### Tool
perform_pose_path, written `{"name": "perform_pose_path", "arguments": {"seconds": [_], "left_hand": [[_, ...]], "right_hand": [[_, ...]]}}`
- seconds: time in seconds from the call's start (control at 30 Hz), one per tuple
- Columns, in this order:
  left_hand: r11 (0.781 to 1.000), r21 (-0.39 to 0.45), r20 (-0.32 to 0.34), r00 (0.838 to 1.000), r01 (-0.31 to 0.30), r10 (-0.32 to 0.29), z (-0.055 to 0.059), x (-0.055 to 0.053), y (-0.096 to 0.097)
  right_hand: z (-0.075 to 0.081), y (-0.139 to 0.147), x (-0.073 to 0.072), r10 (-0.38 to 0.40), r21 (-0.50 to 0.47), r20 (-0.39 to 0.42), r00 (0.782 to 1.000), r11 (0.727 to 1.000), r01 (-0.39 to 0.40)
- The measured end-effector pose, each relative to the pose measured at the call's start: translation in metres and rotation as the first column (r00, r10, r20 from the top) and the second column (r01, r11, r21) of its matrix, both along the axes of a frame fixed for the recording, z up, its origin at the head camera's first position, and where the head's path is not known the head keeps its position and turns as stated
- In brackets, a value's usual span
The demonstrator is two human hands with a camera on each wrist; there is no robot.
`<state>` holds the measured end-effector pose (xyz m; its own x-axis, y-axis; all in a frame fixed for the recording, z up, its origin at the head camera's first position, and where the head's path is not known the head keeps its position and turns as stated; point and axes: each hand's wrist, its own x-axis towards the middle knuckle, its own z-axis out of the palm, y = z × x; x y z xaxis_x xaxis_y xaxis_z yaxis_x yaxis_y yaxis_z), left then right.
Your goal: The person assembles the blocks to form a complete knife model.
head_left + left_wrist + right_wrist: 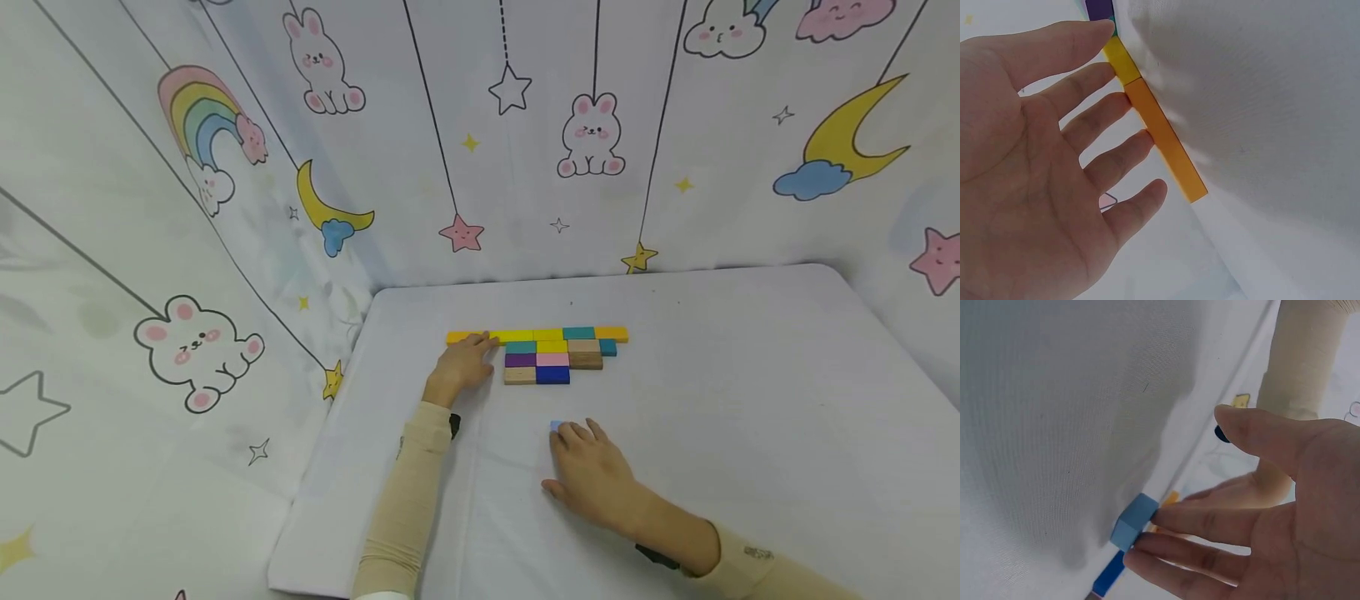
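My left hand (463,367) rests at the left end of the back row of wooden blocks. In the left wrist view its fingertips touch the side of an orange block (1169,144) and a yellow block (1124,60); its fingers are extended, thumb near a purple block (1099,9). Closer to me, the right hand (596,475) has its fingertips against a light blue block (555,426), mostly covered by them in the head view. The right wrist view shows that block (1135,522) on the cloth, fingers nearly straight and the thumb held away from it.
In front of the back row lie shorter rows with a pink block (552,360), a dark blue block (552,375), a brown wood block (586,360) and a teal block (608,347). A white cloth covers the table (750,417). Patterned curtains (525,183) stand behind and at the sides.
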<state>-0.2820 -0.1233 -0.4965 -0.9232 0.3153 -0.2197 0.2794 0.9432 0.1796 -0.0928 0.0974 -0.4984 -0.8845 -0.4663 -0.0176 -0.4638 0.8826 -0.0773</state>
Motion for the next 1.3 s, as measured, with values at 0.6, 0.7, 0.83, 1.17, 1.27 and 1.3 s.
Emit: {"name": "perform_pose_path", "arguments": {"seconds": [0.6, 0.7, 0.83, 1.17, 1.27, 1.3], "left_hand": [[1.000, -0.005, 0.003, 1.000, 0.001, -0.001, -0.002, -0.001, -0.001], [1.000, -0.007, 0.003, 1.000, -0.002, 0.002, -0.001, -0.001, -0.001], [1.000, -0.008, 0.003, 1.000, 0.003, -0.003, -0.002, -0.001, -0.001], [1.000, -0.009, 0.002, 1.000, 0.008, -0.008, -0.002, -0.002, -0.001], [1.000, -0.012, -0.001, 1.000, 0.006, -0.006, -0.002, -0.002, -0.001], [1.000, -0.013, -0.003, 1.000, 0.005, -0.005, -0.002, -0.002, -0.001]], "right_hand": [[-0.005, 0.008, -0.011, -0.052, 0.042, -0.038, 0.998, 0.998, 0.053], [-0.008, 0.012, -0.014, -0.046, 0.047, -0.064, 0.997, 0.998, 0.049], [-0.010, 0.017, -0.017, -0.044, 0.048, -0.097, 0.994, 0.998, 0.048], [-0.007, 0.024, -0.025, -0.055, 0.057, -0.085, 0.995, 0.997, 0.060], [-0.006, 0.025, -0.028, -0.070, 0.036, -0.062, 0.996, 0.997, 0.072], [-0.005, 0.025, -0.030, -0.075, 0.026, -0.055, 0.996, 0.997, 0.077]]}}
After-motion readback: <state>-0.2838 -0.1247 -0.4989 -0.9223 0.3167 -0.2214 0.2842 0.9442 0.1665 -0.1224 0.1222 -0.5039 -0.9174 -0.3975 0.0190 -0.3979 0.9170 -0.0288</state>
